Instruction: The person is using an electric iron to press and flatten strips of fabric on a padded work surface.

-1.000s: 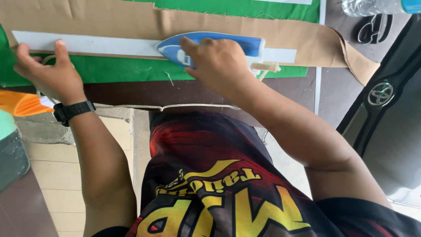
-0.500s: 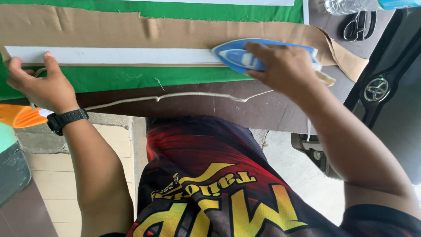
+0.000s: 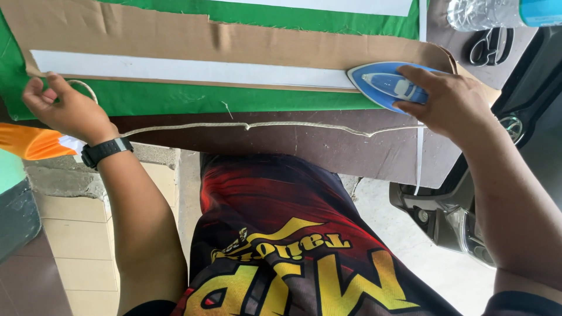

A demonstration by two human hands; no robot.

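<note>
2 hands at work: both on a long pressing job across the worktop (image 3: 304,149).
Right hand: the right hand (image 3: 453,102) has its fingers closed over the handle of the blue iron (image 3: 383,85) — a firm grip, palm on top.
Left hand: the left hand (image 3: 61,105) is loosely curled, fingertips pinning the left end of the brown paper (image 3: 175,38); a black watch (image 3: 105,151) sits on that wrist. Whether it pinches the paper's edge or only presses on it, I cannot tell.
Iron's place: soleplate down at the right end of the white strip (image 3: 193,71), which lies along the brown paper over green cloth (image 3: 193,99).
Iron's heading: its pointed nose faces left, its heel right — the long axis runs along the strip, nearly parallel to the worktop's near edge.
Progress: judged from how things lie, the iron stands at the strip's far right end, so almost the whole strip to its left lies open ahead of the nose; nothing shows how much is already pressed flat.
Cord: a pale cord (image 3: 263,126) trails along the worktop's near side toward the iron.
Nearby: black scissors (image 3: 489,44) and a clear bottle (image 3: 480,13) lie beyond the iron, well apart from it.
</note>
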